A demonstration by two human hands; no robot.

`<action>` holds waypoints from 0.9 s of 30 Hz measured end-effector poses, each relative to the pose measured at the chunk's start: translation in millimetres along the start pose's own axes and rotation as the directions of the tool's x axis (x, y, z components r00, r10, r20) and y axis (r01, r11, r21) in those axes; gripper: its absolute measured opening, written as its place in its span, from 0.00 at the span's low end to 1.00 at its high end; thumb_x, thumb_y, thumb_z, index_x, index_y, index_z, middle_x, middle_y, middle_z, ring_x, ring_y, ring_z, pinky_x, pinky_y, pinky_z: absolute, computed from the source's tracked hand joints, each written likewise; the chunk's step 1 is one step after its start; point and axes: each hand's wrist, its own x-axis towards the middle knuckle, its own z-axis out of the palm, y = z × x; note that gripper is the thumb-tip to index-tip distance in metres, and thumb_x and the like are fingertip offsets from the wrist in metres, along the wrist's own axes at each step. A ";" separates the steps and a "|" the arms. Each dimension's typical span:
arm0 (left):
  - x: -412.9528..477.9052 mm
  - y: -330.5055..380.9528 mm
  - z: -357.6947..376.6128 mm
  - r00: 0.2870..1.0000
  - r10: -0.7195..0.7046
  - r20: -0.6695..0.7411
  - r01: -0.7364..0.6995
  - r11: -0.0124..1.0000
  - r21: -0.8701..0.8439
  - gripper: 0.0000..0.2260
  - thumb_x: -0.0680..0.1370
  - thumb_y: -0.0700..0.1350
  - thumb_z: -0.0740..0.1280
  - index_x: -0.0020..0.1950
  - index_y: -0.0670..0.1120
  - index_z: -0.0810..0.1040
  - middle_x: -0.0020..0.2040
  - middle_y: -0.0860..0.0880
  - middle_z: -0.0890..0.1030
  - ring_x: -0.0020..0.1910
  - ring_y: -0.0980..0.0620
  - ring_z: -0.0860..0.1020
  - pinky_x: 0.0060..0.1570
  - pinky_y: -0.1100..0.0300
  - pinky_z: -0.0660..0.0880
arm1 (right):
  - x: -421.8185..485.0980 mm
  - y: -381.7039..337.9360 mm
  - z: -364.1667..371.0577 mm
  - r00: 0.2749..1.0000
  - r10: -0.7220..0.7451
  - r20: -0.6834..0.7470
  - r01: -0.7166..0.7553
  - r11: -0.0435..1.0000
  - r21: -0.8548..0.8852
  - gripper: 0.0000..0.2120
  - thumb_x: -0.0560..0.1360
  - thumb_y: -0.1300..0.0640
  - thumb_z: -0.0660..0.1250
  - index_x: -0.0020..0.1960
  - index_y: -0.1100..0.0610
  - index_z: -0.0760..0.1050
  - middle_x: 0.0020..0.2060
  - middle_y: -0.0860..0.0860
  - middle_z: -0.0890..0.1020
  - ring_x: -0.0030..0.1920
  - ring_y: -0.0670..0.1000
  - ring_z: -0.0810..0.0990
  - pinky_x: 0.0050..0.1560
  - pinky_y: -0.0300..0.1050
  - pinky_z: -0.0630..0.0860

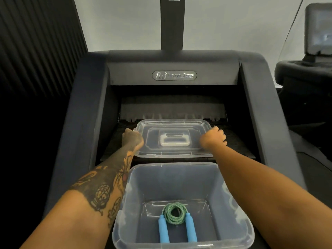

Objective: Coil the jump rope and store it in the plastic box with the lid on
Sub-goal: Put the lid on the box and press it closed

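The jump rope [175,213], a green coil with two blue handles, lies on the floor of the open clear plastic box [231,200] in the lower middle. Beyond the box lies the clear lid [174,130] with its white handle facing up, on the dark step of a machine. My left hand [132,139] grips the lid's left edge. My right hand [213,138] grips its right edge. Both arms reach forward past the box's sides.
The box and lid rest on a dark gym machine [89,108] with raised side rails and a logo plate [174,75] at the back. A black post [172,22] rises behind. Another machine [305,74] stands at the right.
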 end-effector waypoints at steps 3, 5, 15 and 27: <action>4.5 -0.3 4.6 0.997 -0.045 0.062 0.046 0.999 -0.018 0.19 0.83 0.47 0.55 0.70 0.39 0.65 0.59 0.40 0.77 0.45 0.46 0.76 0.37 0.57 0.70 | 10.4 -1.4 0.6 0.998 0.052 0.042 -0.054 0.998 0.039 0.32 0.76 0.56 0.65 0.75 0.61 0.55 0.73 0.62 0.62 0.73 0.63 0.61 0.72 0.59 0.60; 7.8 -0.3 6.4 0.997 -0.043 0.063 0.046 0.998 -0.044 0.18 0.83 0.47 0.54 0.68 0.38 0.66 0.57 0.40 0.77 0.44 0.46 0.77 0.37 0.55 0.72 | 13.9 -3.3 -0.7 0.997 0.064 0.053 -0.069 0.993 0.097 0.30 0.76 0.56 0.65 0.74 0.62 0.57 0.71 0.62 0.66 0.71 0.64 0.65 0.70 0.60 0.64; 2.7 -4.6 -3.1 0.993 0.116 -0.003 -0.114 0.972 -0.205 0.22 0.83 0.53 0.51 0.69 0.38 0.67 0.60 0.41 0.75 0.56 0.43 0.75 0.47 0.53 0.68 | 11.1 -0.8 -16.2 0.995 0.101 -0.017 -0.079 0.865 0.495 0.25 0.78 0.59 0.60 0.73 0.62 0.60 0.70 0.62 0.68 0.66 0.64 0.70 0.64 0.60 0.71; -41.4 -2.7 -51.2 0.993 0.017 0.117 0.073 0.689 -0.721 0.31 0.77 0.63 0.47 0.67 0.44 0.72 0.61 0.42 0.78 0.57 0.43 0.78 0.61 0.42 0.73 | -61.5 2.7 -77.0 0.997 0.073 0.006 -0.037 0.432 0.901 0.19 0.80 0.52 0.54 0.67 0.56 0.72 0.45 0.51 0.78 0.47 0.54 0.77 0.46 0.50 0.74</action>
